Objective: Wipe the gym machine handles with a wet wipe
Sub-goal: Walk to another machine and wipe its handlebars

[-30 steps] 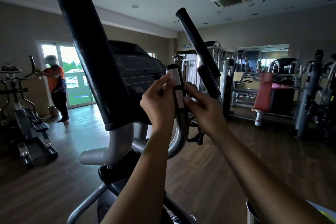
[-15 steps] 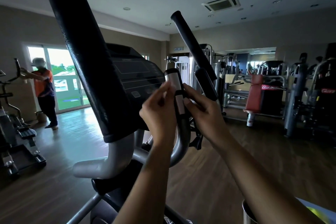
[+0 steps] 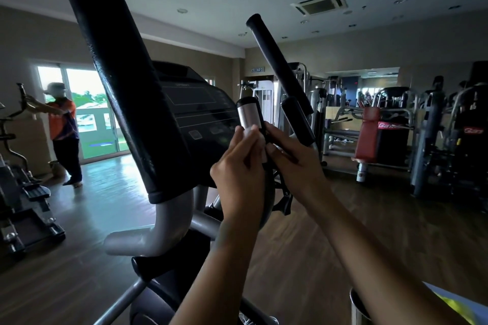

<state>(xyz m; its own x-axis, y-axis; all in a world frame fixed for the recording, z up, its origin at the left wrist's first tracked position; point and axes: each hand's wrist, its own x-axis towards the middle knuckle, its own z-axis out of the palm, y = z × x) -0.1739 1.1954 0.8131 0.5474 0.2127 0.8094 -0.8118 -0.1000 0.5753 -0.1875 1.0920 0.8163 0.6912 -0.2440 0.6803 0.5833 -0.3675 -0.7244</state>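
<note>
A short upright handle point(image 3: 247, 111) with a silver plate and a black end stands in front of the elliptical's console point(image 3: 195, 108). My left hand point(image 3: 237, 171) curls round it from the left. My right hand point(image 3: 293, 163) grips it from the right, fingertips meeting the left ones. A pale patch point(image 3: 263, 151) shows between the fingers; I cannot tell if it is the wet wipe. A thick black foam handle point(image 3: 118, 74) rises at the left. A thinner long one point(image 3: 277, 60) and a second short grip point(image 3: 298, 121) stand at the right.
A person in an orange shirt point(image 3: 63, 124) stands by the bright glass door at the far left, beside another elliptical point(image 3: 15, 166). Weight machines, one with a red pad point(image 3: 368, 137), fill the right side. A round bin rim point(image 3: 357, 301) sits at the bottom right.
Both hands have slid a little down the short handle, so more of the silver plate shows above the fingertips. The view has shifted slightly.
</note>
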